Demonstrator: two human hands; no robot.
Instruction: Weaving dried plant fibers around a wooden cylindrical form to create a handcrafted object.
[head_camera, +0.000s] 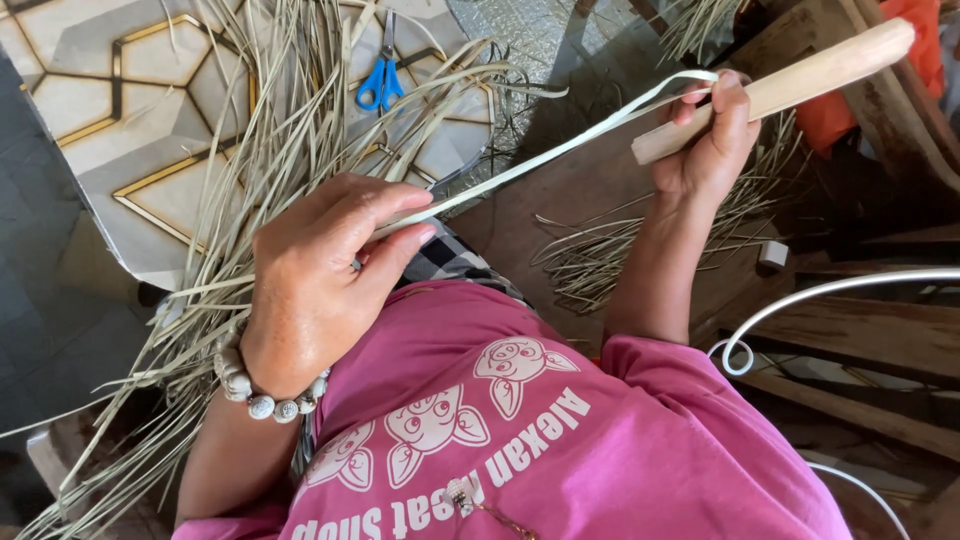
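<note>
My left hand (320, 270) pinches one end of a long pale leaf strip (540, 158) between thumb and fingers, just above my pink shirt. The strip stretches taut up and to the right to my right hand (712, 140). That hand is closed around a light wooden handle (790, 85) and presses the strip against it with the thumb. Whether the handle carries a blade is hidden by the hand. A beaded bracelet (262, 400) circles my left wrist.
A thick bundle of dried pale leaf strips (230, 210) lies on a patterned mat (120, 110) at the left. Blue-handled scissors (380, 80) rest on the mat at the top. Thin leaf trimmings (590, 255) litter the brown floor. Wooden planks (860, 330) and a white wire (800, 300) sit right.
</note>
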